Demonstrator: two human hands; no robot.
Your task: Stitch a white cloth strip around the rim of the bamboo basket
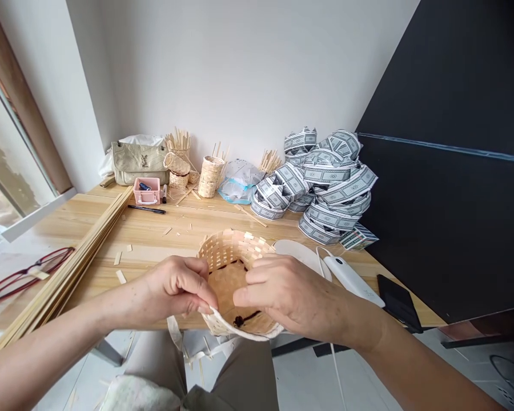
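Observation:
A small woven bamboo basket (231,251) is held over my lap at the table's front edge, its opening turned toward me. My left hand (177,285) is closed, pinching the basket's near rim on the left. My right hand (289,294) is closed on the rim at the right, fingers curled over the edge. A white strip (244,334) runs along the near rim under both hands. A dark cord knot (242,319) sits inside the basket by the rim.
On the wooden table (154,234) lie long bamboo strips (75,265), red glasses (23,274), a pink box (148,191), a pen (148,209), a beige bag (139,161), small woven baskets (209,176), a pile of patterned bands (325,182), a white device (351,277) and a black phone (398,301).

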